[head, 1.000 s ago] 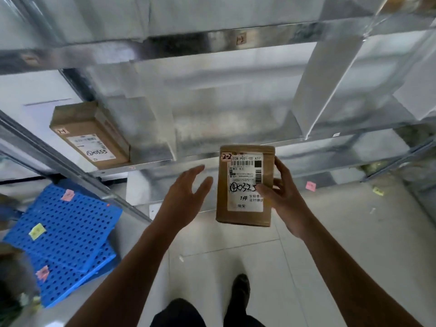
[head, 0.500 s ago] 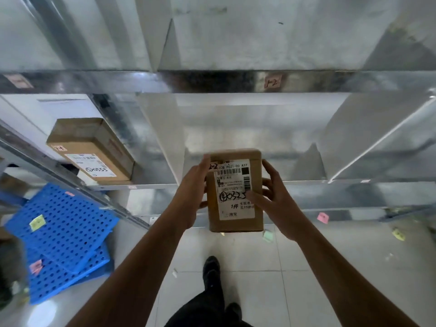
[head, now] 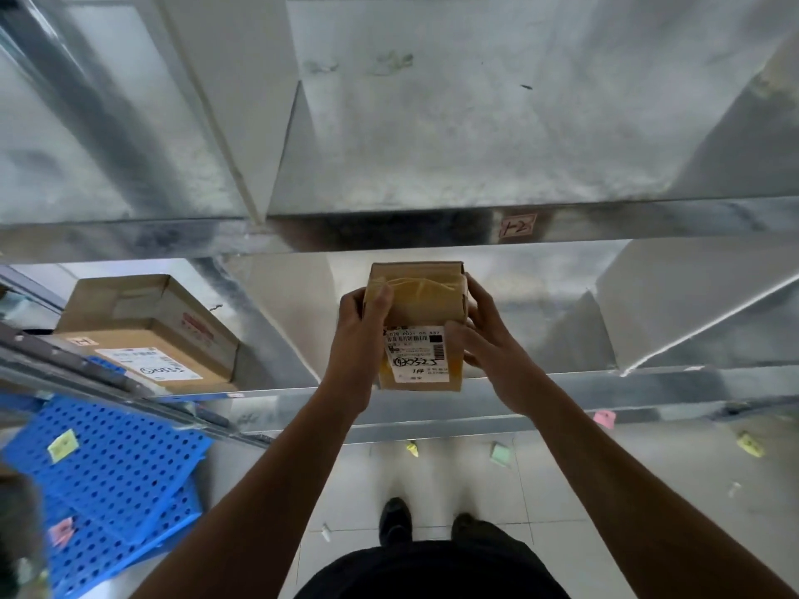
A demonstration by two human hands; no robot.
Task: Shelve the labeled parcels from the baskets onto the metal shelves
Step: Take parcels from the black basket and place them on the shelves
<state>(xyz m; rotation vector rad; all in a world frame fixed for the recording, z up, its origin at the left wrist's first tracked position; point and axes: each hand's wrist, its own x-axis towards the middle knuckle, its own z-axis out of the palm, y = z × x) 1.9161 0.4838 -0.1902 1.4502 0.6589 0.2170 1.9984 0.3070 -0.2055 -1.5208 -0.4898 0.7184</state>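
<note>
Parcel (head: 421,304): a brown taped carton, white label (head: 416,354) facing the camera. It is held upright at the mouth of the middle bay, with its lower edge level with the shelf lip (head: 648,377). Contact with the shelf deck cannot be confirmed.

Hazard: if the parcel is released before its base bears fully on the deck, it is likely to tip forward off the lip and drop to the floor (head: 432,477). A skewed push could turn the label out of sight.

Left grip (head: 361,326): curled round the left side, thumb across the taped top. Right grip (head: 484,339): thumb at the label edge, fingers behind the right side. Both clamp the parcel between them.

Surroundings — a second carton (head: 147,339) in the bay to the left, blue baskets (head: 108,469) below.
</note>
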